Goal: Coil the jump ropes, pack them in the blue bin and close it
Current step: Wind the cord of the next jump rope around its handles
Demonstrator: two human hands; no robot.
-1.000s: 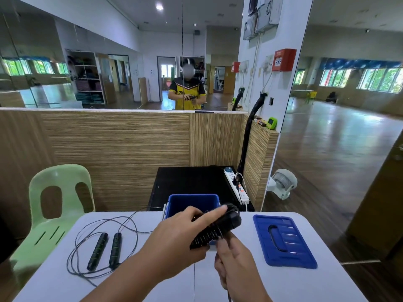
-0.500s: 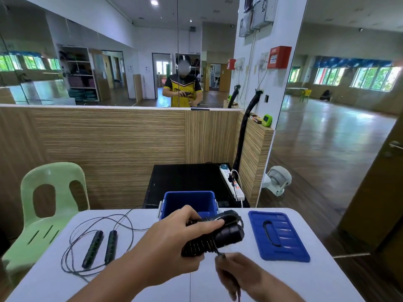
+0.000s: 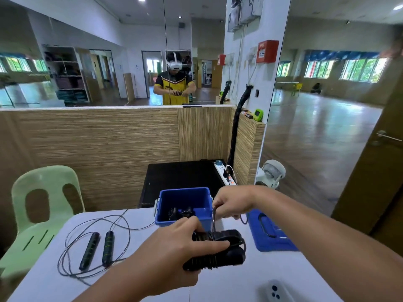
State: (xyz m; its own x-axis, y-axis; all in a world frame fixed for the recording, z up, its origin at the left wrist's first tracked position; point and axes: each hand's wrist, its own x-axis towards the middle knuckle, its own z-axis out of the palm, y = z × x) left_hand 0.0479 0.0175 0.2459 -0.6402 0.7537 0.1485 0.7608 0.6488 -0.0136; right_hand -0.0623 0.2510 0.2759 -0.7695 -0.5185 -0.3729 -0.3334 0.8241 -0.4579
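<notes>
Lower centre of frame: left hand (image 3: 172, 251) curled round a pair of black jump rope handles (image 3: 218, 251), held side by side just above the white table (image 3: 229, 284), thumb laid across the top. Several turns of thin dark cord (image 3: 213, 223) wrap the handles. A strand runs up to the right hand (image 3: 233, 203), which is raised above the handles and pinches the cord between fingertips. A small loop hangs below that hand. Blue bin (image 3: 205, 199) stands open at the table's far edge, centre frame, just behind the left hand. Dark items lie in its bottom, too dim to tell apart. Blue lid (image 3: 270, 240) lies flat on the table to the right of the bin, handle side up, partly under the right forearm. Lower left: second jump rope (image 3: 108, 247) on the table, uncoiled, its two black handles parallel and near each other, cord spread in loose loops around them, one strand trailing toward the bin. Pale green chair (image 3: 45, 216) at the left edge, beside the table.
</notes>
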